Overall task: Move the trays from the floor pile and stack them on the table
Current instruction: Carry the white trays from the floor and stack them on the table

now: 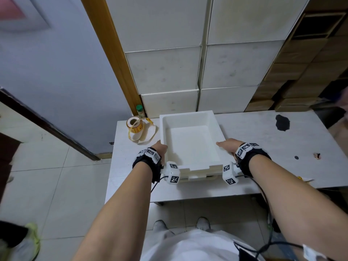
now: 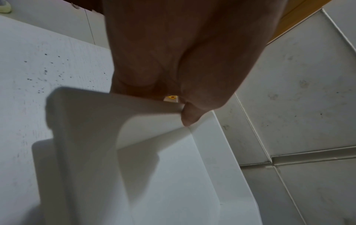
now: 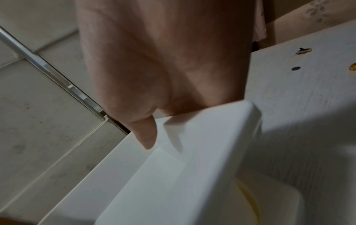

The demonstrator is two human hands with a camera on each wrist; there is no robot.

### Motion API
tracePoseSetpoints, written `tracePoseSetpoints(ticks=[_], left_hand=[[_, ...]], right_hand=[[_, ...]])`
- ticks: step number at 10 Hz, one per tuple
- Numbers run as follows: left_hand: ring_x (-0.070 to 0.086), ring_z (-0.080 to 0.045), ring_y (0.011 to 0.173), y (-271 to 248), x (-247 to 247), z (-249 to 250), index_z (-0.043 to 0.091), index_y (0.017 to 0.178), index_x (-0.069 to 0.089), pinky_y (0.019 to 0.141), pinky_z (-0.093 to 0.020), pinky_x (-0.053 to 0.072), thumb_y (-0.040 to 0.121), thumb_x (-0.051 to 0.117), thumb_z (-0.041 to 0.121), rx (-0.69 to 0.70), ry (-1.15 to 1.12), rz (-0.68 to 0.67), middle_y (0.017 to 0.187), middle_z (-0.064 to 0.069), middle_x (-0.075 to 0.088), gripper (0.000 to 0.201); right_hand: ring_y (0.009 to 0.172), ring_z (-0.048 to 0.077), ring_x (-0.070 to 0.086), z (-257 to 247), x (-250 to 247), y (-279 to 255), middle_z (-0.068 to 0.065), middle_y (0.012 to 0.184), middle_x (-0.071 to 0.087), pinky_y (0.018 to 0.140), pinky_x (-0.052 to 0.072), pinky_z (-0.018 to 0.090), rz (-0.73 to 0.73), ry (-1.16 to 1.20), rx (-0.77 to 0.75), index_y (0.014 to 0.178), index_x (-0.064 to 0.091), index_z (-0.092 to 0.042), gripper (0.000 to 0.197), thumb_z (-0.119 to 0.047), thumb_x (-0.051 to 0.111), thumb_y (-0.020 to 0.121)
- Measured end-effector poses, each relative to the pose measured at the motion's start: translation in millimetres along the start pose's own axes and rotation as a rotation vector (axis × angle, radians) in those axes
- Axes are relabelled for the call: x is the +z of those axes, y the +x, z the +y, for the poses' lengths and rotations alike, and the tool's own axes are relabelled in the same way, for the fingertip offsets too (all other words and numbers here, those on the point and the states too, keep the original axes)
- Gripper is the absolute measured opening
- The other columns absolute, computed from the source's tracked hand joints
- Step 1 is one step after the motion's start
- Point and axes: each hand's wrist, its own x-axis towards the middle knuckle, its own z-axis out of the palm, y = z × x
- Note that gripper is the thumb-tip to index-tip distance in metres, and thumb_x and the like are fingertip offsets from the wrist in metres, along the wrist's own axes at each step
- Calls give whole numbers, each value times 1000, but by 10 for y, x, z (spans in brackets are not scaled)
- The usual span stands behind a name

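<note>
top tray (image 1: 190, 140): white, at table (image 1: 263, 140) centre, nested on the tray stack (image 1: 199, 175) | left hand (image 1: 160, 147): grasping its 9 o'clock rim, thumb (image 2: 189, 115) over the edge | right hand (image 1: 228, 145): grasping its 3 o'clock rim | label roll (image 1: 134, 127): 10 o'clock of tray, near

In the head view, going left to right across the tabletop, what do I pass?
Roll of yellow labels → left hand → top white tray → right hand → black blotch → small pinkish scrap.
</note>
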Motion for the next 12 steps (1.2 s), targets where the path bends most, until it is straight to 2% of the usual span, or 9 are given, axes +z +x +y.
tracePoseSetpoints(ticks=[1, 2, 3, 4, 6, 7, 9, 11, 12], left_hand=[[54, -42, 124, 32, 17, -48, 9, 149, 31, 77, -33, 49, 100, 40, 15, 0, -134, -28, 139, -26, 49, 50], [53, -35, 122, 53, 14, -75, 15, 153, 24, 90, -44, 52, 100, 44, 17, 22, -287, -29, 151, -21, 38, 57], [46, -23, 102, 61, 14, -71, 14, 152, 27, 71, -34, 52, 100, 43, 15, 35, -312, -22, 150, -21, 39, 55], [46, -24, 99, 0, -5, -27, 11, 151, 30, 74, -32, 51, 100, 41, 15, 34, -235, -33, 148, -22, 43, 52], [50, -24, 60, -83, -75, 64, 5, 124, 47, 59, -26, 39, 98, 35, -3, 14, 127, -15, 72, -10, 48, 30], [53, -28, 68, -84, -79, 73, 9, 106, 40, 68, -31, 40, 100, 35, 6, 10, 124, 0, 67, -10, 47, 9], [56, -33, 97, -45, -61, 45, 0, 136, 41, 77, -38, 48, 101, 38, 11, 2, 69, -23, 115, -29, 58, 37], [51, -30, 86, -67, -97, 57, 6, 115, 44, 76, -34, 39, 101, 36, 14, -5, 77, -23, 81, -17, 54, 18], [54, -27, 64, -97, -132, 78, 12, 117, 42, 61, -28, 43, 101, 37, 19, 18, 68, -33, 78, -12, 54, 18]], right_hand=[[102, 28, 63, 25, -17, 26, 13, 119, 65, 100, 47, 36, -11, -60, 7, 127, 54, -5, 57, -50, 49, 92], [94, 27, 58, 12, -19, -67, 12, 113, 62, 86, 44, 30, 14, -122, 6, 127, 52, -5, 51, -45, 45, 97], [97, 28, 59, 15, -9, -39, 14, 120, 63, 83, 43, 30, 8, -126, 14, 130, 51, -3, 54, -45, 46, 96], [94, 27, 55, 18, -3, -46, 15, 123, 61, 82, 41, 28, 6, -114, 21, 129, 51, -3, 52, -44, 46, 97], [90, 28, 58, 12, 11, -27, 16, 104, 61, 81, 41, 31, -39, -178, 8, 127, 53, 2, 53, -41, 43, 98], [84, 28, 56, -35, -9, -78, 16, 99, 59, 78, 39, 29, -23, -219, 15, 123, 53, 2, 51, -41, 41, 99], [96, 16, 41, 51, 36, -35, 11, 111, 49, 84, 34, 27, 7, -127, -64, 106, 46, -18, 14, -31, 47, 99], [92, 25, 58, 41, 38, 41, 10, 98, 65, 86, 45, 30, -17, -82, -12, 111, 56, -5, 39, -40, 50, 94], [69, 24, 58, -16, 19, -39, 10, 78, 61, 68, 45, 28, -22, -129, 29, 112, 55, 0, 48, -44, 48, 94]])
